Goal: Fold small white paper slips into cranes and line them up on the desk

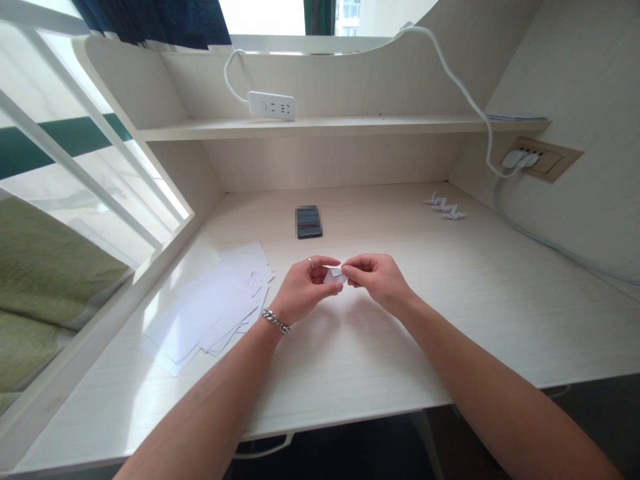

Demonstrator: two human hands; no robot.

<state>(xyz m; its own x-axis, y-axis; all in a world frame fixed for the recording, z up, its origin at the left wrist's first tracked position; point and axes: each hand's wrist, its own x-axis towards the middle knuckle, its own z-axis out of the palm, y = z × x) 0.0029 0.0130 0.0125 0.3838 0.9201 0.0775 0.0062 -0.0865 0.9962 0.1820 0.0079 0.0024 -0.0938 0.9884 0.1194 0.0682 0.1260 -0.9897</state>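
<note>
Both hands meet just above the middle of the pale wooden desk [450,320], pinching a small folded piece of white paper [333,275] between them. My left hand [305,288], with a ring and a chain bracelet, closes its fingers and thumb on the paper's left side. My right hand [377,277] pinches the paper's right end with thumb and fingertips. Most of the paper is hidden by the fingers.
A loose pile of white paper sheets [210,310] lies at the left. A dark phone [309,222] lies behind the hands. Folded paper cranes [444,207] sit at the back right. A power strip [271,105] rests on the shelf, its cable [465,93] running to a wall socket [537,160].
</note>
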